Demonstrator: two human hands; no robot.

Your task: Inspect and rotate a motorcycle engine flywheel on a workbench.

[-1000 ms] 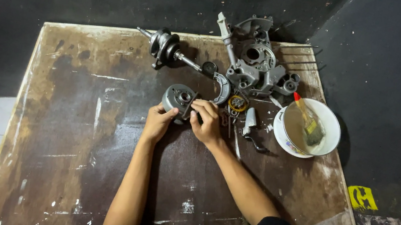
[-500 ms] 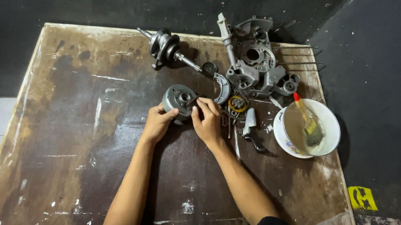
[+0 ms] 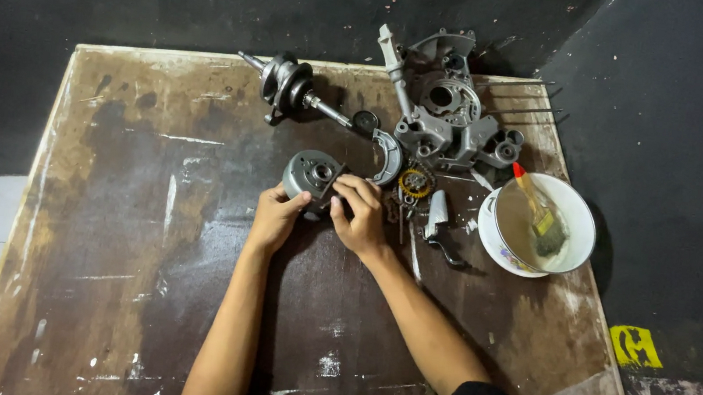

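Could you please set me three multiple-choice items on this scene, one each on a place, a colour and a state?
1. Where does the bowl stand?
A. at the table's right edge
B. at the table's left edge
C. on the floor

2. What colour is the brush handle's tip?
A. blue
B. red
C. green

3. What are the hands doing?
A. resting flat on the table
B. both holding the round metal part
C. lifting the bowl

Answers: 1 A, the bowl sits by the right edge of the table. 2 B, the tip is red. 3 B, the left hand and right hand both grip it.
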